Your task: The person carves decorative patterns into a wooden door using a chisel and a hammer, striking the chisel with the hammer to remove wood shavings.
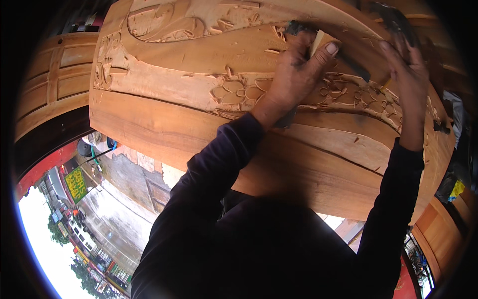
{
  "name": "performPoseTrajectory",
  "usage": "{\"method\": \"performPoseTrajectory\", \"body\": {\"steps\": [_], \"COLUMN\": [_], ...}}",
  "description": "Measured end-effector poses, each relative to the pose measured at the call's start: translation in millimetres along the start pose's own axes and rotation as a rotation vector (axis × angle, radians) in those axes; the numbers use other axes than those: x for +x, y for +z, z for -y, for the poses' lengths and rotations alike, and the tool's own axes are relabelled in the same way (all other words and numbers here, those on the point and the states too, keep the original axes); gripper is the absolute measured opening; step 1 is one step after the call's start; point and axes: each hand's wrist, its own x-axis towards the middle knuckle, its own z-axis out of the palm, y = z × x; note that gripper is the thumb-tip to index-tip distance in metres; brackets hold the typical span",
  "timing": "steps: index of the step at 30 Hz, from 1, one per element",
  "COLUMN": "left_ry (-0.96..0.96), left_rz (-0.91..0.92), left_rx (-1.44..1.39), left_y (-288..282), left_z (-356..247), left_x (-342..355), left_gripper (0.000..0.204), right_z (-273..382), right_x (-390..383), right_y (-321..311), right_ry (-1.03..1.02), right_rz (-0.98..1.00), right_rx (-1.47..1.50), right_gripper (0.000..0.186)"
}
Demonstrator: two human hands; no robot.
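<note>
A large carved wooden panel (164, 117) lies before me, with leaf and flower relief and curled shavings. My left hand (296, 74) is over its carved band, closed round a pale wooden piece (321, 41) with the thumb pressed along it. Dark material (296, 27) shows beside those fingers; its kind is unclear. A dark flat strip (356, 69) lies at a slant between the hands. At the panel's far right, my right hand (411, 74) is raised with fingers curled at a dark, motion-blurred object (396, 22). What that object is cannot be made out.
Wood shavings (229, 72) are scattered over the carving. A framed wooden door (59, 72) stands at the left, and more wooden boards (433, 234) at the right. Beyond the panel's near edge are paved ground (117, 209), a street and a green sign (75, 184).
</note>
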Motion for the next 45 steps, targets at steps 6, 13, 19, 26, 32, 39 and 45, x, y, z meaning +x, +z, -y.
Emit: {"method": "performPoseTrajectory", "body": {"steps": [6, 13, 19, 26, 32, 39, 45], "left_ry": [0.044, 0.08, -0.06, -0.066, 0.083, 0.236, 0.205], "left_rz": [-0.158, 0.055, 0.036, 0.022, 0.007, -0.052, -0.066], "left_rx": [-0.243, -0.099, 0.016, 0.013, -0.197, -0.058, -0.051], "left_y": [-5, 9, 5, -7, -2, -14, -8], "left_z": [-8, 5, -3, 10, 10, 4, 3], "left_x": [-5, 4, -1, -9, 7, 0, -2], "left_gripper": [0.017, 0.028, 0.034, 0.03, 0.03, 0.03, 0.033], "right_z": [10, -1, -18, -60, -21, 0, -15], "right_x": [-4, 8, 24, 10, 33, 9, 44], "right_y": [-9, -21, -12, 25, -8, 21, 5], "right_ry": [-0.142, -0.172, -0.1, -0.184, 0.04, -0.161, -0.035], "right_rz": [-0.139, -0.138, -0.112, 0.534, 0.004, -0.074, -0.065], "right_rx": [-0.032, -0.016, 0.087, -0.114, -0.003, 0.083, 0.14], "right_gripper": [0.057, 0.052, 0.048, 0.044, 0.066, 0.066, 0.051]}}
